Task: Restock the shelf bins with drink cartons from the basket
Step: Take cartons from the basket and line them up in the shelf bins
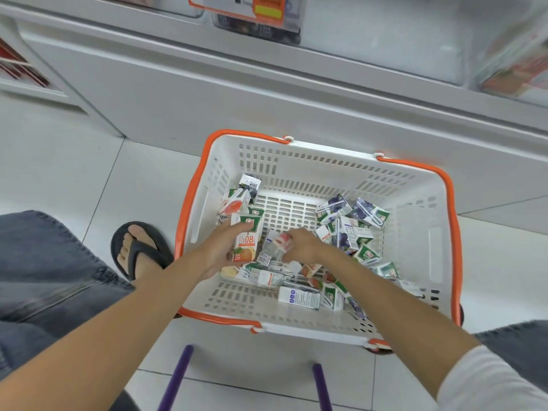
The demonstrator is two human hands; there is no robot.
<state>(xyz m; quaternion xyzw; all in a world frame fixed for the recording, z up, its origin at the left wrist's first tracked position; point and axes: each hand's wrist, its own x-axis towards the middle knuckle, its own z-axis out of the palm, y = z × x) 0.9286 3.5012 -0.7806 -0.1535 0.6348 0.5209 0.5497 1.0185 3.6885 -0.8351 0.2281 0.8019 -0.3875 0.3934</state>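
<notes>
"08" on orange drink carton, other print illegible

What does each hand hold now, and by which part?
The left hand grips an orange-print carton round its long side. The right hand holds a blurred carton; by which part cannot be told.

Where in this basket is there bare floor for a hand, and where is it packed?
Bare: basket floor by the far wall, between the left carton pile and the purple cartons. Crowded: mid-basket, where the left hand grips an orange carton and the right hand pinches a blurred carton, plus near-right corner.
</notes>
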